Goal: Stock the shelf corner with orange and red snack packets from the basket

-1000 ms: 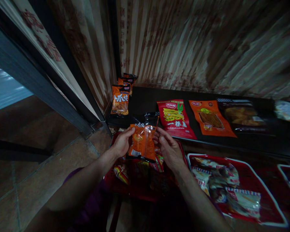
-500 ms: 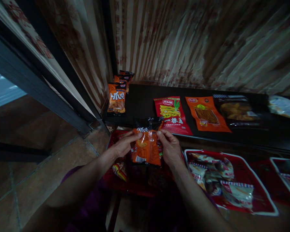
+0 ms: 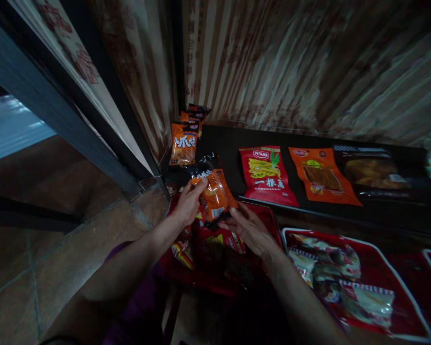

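Note:
An orange and black snack bag (image 3: 215, 192) is held tilted at the shelf's front edge, its back with a barcode facing up. My left hand (image 3: 188, 203) grips its left side, thumb on top. At its lower right corner, my right hand (image 3: 249, 227) has its fingers under the bag and its thumb on it. Similar orange bags (image 3: 184, 146) stand one behind another at the left end of the dark shelf (image 3: 230, 143). Below my hands, a red basket (image 3: 273, 221) contains red and yellow packets (image 3: 182, 253).
Along the shelf lie a red bag (image 3: 267, 177), an orange bag (image 3: 323, 176) and a dark bag (image 3: 371, 170). A second red basket (image 3: 404, 292) with white packets is at the lower right. A metal post (image 3: 93, 139) rises at the left, before a curtain (image 3: 273, 72).
The held bag has tilted and moved toward the standing orange bags. My right hand has shifted from its upper right edge to its lower corner. The view has turned slightly left.

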A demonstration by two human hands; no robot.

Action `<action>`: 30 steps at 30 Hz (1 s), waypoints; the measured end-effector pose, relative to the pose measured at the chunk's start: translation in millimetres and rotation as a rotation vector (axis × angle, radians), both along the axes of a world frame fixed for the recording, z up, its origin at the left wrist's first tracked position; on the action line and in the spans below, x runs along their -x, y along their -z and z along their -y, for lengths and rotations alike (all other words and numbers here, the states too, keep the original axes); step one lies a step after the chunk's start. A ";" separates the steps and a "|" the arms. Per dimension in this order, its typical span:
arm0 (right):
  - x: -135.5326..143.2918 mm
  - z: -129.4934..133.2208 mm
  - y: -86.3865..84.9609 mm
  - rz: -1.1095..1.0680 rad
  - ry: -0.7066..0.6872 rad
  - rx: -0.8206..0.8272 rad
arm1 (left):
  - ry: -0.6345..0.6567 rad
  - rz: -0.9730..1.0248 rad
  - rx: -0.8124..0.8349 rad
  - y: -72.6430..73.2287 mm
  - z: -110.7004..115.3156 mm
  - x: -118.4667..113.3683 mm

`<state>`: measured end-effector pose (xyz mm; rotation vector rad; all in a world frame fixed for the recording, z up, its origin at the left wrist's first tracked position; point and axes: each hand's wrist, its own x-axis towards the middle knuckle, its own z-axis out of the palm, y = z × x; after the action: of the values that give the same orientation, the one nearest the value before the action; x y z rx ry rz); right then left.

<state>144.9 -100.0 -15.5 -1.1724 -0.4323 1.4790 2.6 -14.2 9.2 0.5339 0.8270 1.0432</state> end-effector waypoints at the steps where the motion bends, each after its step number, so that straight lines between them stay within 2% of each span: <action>1: 1.9 -0.3 1.4 -0.028 0.023 0.012 | -0.025 0.010 -0.004 -0.2 -0.2 -1.1; 4: 5.3 -0.8 3.8 -0.102 0.084 0.054 | -0.099 0.043 -0.025 -1.1 -0.4 -5.8; 8: 6.7 0.8 3.5 -0.150 0.056 0.094 | -0.162 0.055 -0.048 -3.1 2.0 -15.8; 15: 7.5 2.1 4.6 -0.083 0.080 0.012 | -0.158 0.027 -0.118 -0.6 5.6 -30.4; 22: 4.7 1.8 -2.0 -0.099 0.089 -0.010 | -0.193 -0.004 -0.126 1.9 -0.2 -26.6; 30: 10.1 1.5 -5.5 -0.135 0.046 -0.061 | -0.234 0.044 0.012 -3.2 -5.5 -23.0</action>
<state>134.8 -101.5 -10.1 -1.0215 -0.3529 1.4845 25.6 -8.7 12.4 0.4088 0.8708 1.2594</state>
